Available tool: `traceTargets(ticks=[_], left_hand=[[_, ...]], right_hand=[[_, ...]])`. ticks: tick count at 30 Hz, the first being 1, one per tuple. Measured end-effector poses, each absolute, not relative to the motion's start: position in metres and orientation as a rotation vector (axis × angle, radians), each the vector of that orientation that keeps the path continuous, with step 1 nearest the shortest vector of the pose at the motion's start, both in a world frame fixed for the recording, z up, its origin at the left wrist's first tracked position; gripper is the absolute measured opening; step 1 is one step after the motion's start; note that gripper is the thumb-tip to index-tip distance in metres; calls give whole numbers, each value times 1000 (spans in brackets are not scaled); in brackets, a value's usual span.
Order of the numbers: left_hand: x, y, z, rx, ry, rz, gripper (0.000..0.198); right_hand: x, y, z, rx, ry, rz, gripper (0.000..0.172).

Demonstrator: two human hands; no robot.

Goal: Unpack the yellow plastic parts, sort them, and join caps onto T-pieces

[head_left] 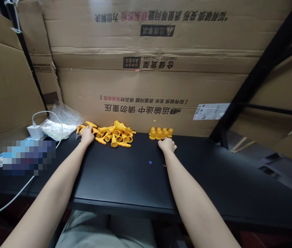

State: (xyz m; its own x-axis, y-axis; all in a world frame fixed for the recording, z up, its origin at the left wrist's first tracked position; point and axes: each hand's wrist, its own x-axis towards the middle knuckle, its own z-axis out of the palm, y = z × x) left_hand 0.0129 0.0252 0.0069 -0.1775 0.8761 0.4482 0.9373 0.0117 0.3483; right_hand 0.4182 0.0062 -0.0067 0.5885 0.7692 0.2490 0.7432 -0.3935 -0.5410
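Both my arms reach forward over a black table (pixel 125 172). My left hand (pixel 86 135) rests at the left end of a loose pile of yellow plastic funnel-shaped parts (pixel 116 134), fingers curled onto one of them. My right hand (pixel 167 144) is closed just in front of a small upright row of yellow parts (pixel 160 132); its fingertips touch the row, and what they hold, if anything, is hidden.
A clear plastic bag (pixel 60 122) lies at the back left beside a white charger (pixel 35 131) with its cable. Cardboard sheets (pixel 148 79) wall off the back and left. A black metal frame post (pixel 254 75) slants at the right.
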Motion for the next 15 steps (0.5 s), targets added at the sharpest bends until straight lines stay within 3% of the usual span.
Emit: traceTargets(ticks=[8,15], left_hand=[[15,33,11,-1882,-2293,-810,45],[18,32,16,-1858,-2408,-835,47]], right_hand=[[407,-5,5,-2069,-1156,-129,26],[366,-5,12,-1622,-1619,-350,25]])
